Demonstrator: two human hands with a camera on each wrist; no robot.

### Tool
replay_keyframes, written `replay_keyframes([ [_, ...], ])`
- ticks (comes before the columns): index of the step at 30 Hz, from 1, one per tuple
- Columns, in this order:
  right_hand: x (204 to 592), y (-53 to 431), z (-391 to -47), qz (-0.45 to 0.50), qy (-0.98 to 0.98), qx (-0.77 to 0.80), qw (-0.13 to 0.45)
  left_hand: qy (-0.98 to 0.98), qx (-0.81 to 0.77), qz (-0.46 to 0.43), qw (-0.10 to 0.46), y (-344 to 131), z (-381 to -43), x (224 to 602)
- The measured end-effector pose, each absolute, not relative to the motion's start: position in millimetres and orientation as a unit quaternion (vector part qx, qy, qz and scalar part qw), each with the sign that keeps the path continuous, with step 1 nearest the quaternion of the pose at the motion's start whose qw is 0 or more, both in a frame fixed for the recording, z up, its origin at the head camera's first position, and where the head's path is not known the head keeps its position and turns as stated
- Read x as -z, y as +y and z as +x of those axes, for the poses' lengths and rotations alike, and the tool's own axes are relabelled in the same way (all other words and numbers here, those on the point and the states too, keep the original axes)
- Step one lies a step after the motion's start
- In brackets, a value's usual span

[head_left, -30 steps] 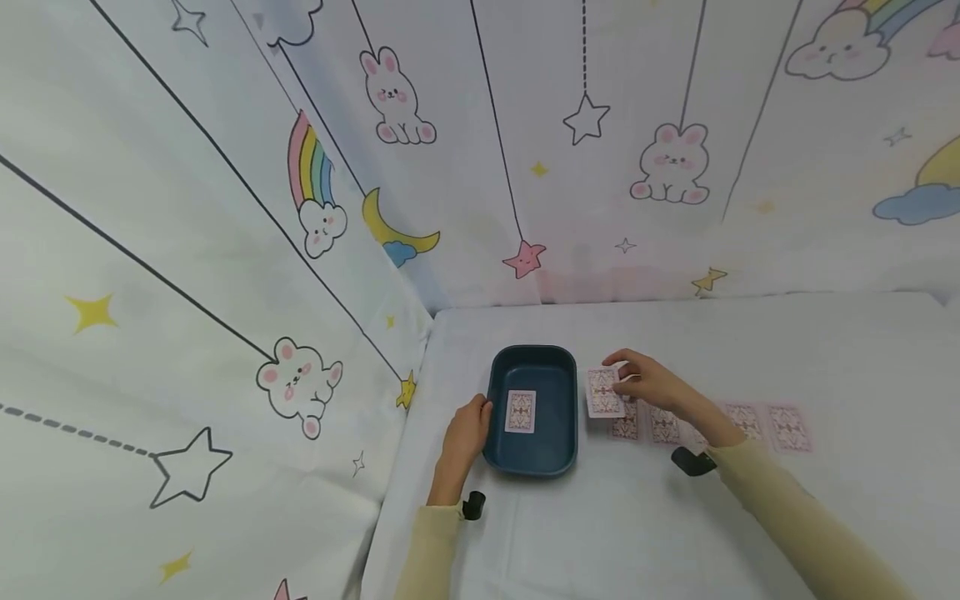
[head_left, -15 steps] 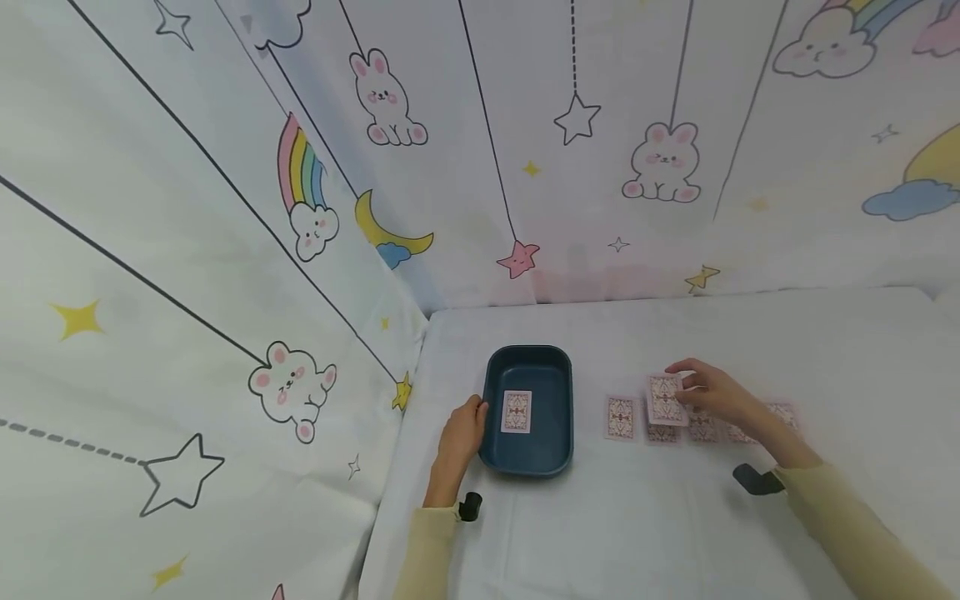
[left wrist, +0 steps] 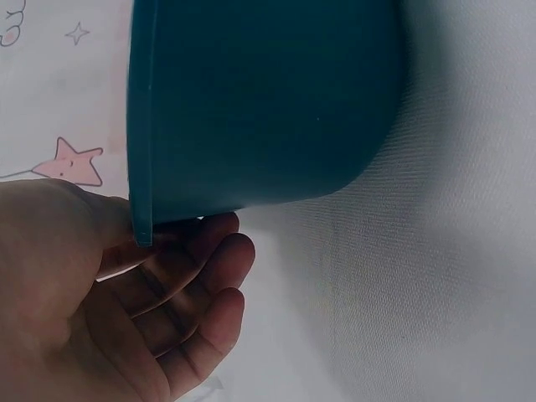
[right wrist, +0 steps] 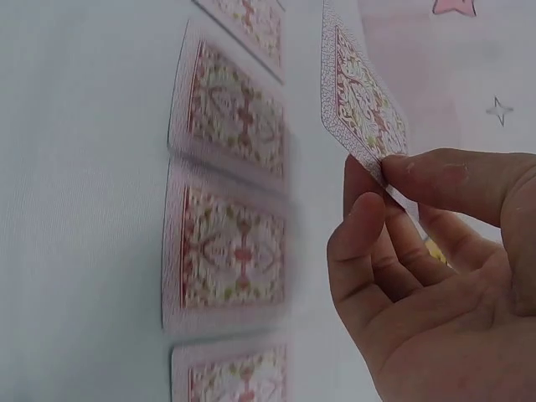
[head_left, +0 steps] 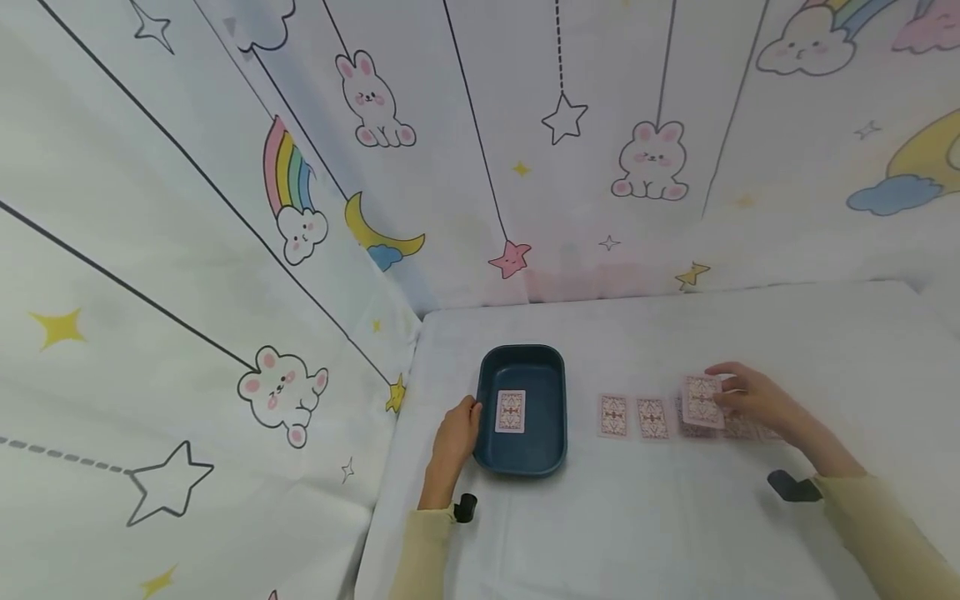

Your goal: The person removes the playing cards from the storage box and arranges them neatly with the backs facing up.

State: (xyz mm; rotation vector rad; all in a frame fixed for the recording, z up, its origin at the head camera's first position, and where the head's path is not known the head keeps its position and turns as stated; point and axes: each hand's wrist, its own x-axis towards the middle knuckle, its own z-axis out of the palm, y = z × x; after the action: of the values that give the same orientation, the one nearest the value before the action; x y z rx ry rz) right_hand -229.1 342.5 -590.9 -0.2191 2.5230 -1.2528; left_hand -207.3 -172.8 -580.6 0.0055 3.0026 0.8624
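My right hand (head_left: 759, 402) pinches a playing card (head_left: 702, 402) between thumb and fingers, its patterned back up. In the right wrist view the held card (right wrist: 362, 96) is tilted above a row of cards. Those lie back up on the cloth, among them a leftmost card (head_left: 613, 415) and the one beside it (head_left: 652, 418); the held card and my hand partly cover the others. My left hand (head_left: 455, 433) grips the left rim of a dark blue tray (head_left: 558, 417), thumb over the edge and fingers beneath, as the left wrist view shows. One card (head_left: 511, 412) lies inside the tray.
A white cloth (head_left: 585, 517) covers the table. Behind it and at the left hang white curtains (head_left: 450, 208) printed with rabbits, stars and rainbows. Small black wrist cameras sit at the left cuff (head_left: 465, 507) and the right cuff (head_left: 793, 487).
My right hand has carried the held card rightward along the row, uncovering the cards at its left end. The left hand keeps its grip on the tray. The head view has shifted slightly.
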Motion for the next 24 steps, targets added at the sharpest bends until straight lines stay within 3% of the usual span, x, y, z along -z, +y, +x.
replay_keyframes([
  [24, 610, 482, -193, 0.009, 0.898, 0.408, 0.162, 0.96, -0.28, -0.007, 0.015, -172, -207, 582],
])
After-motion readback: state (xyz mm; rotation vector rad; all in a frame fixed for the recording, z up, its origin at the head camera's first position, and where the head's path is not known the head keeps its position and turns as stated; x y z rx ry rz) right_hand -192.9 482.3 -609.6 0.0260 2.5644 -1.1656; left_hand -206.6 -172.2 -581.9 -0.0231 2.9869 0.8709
